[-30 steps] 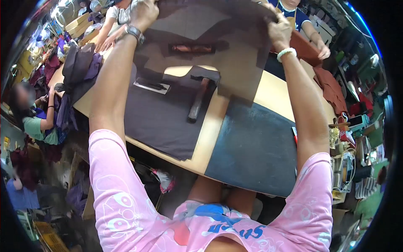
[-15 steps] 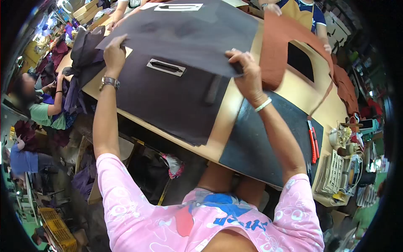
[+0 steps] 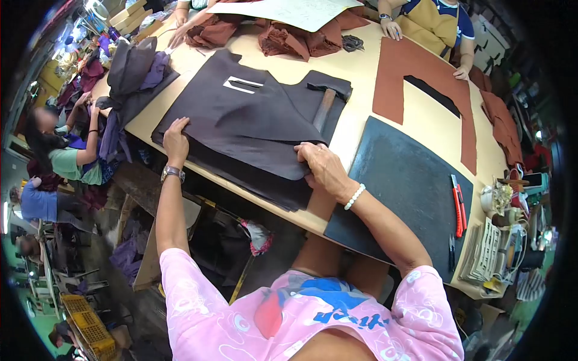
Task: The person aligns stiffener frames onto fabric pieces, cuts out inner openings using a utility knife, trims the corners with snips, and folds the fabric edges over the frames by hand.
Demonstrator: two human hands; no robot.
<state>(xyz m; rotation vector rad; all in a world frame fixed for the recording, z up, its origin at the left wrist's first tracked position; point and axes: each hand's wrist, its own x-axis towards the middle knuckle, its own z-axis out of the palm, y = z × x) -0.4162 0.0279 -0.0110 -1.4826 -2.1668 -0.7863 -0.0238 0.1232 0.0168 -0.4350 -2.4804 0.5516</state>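
Dark sheets (image 3: pixel 205 102) lie on a tan table (image 3: pixel 361 66) — people (image 3: pixel 66 161) around it.

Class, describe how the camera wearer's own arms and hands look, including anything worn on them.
Both hands are bare, with no gloves. By the left hand, the wrist carries a watch with a silver-looking band. By the right hand, the wrist has a bracelet of round white beads. The sleeves are short, loose and pink, printed with white cartoon outlines; the forearms are uncovered.

Pink shirt (image 3: pixel 192 301), cartoon print (image 3: pixel 334 290); wristwatch (image 3: pixel 173 174), white bracelet (image 3: pixel 355 197)
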